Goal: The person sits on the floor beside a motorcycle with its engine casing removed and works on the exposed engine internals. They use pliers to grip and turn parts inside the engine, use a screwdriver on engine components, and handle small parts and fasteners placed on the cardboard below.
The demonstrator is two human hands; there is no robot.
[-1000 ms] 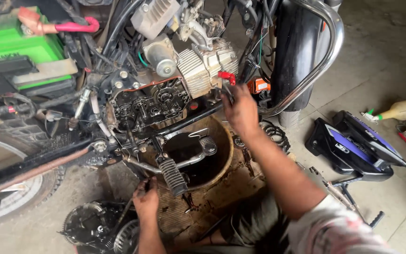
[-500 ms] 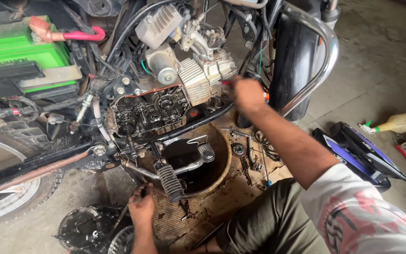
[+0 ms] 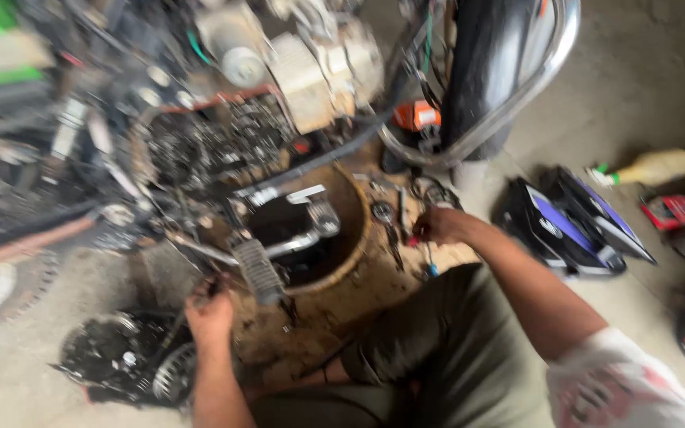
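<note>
A motorcycle (image 3: 223,119) with its engine case open fills the upper left of the head view; the frame is motion-blurred. Below the opened engine stands a round brown basin (image 3: 354,238) on stained cardboard (image 3: 374,285), with a ribbed foot peg (image 3: 259,269) projecting over the basin's near rim. A removed black engine cover (image 3: 112,361) lies on the floor at lower left.

The right hand (image 3: 441,226) rests low on the cardboard, just right of the basin, among small loose tools and parts (image 3: 394,222). Its fingers are curled closed around a slim item with a red tip (image 3: 415,238); what that item is cannot be told through the blur. The loose tools lie immediately left of the fingertips, their long axes running roughly toward and away from the person.

The left hand (image 3: 209,315) sits between the engine cover and the foot peg, fingers loosely closed on a thin dark part; the grip is not clearly resolved. The right hand is the nearer one to the loose tools; the left hand is well apart from them, across the basin.
</note>
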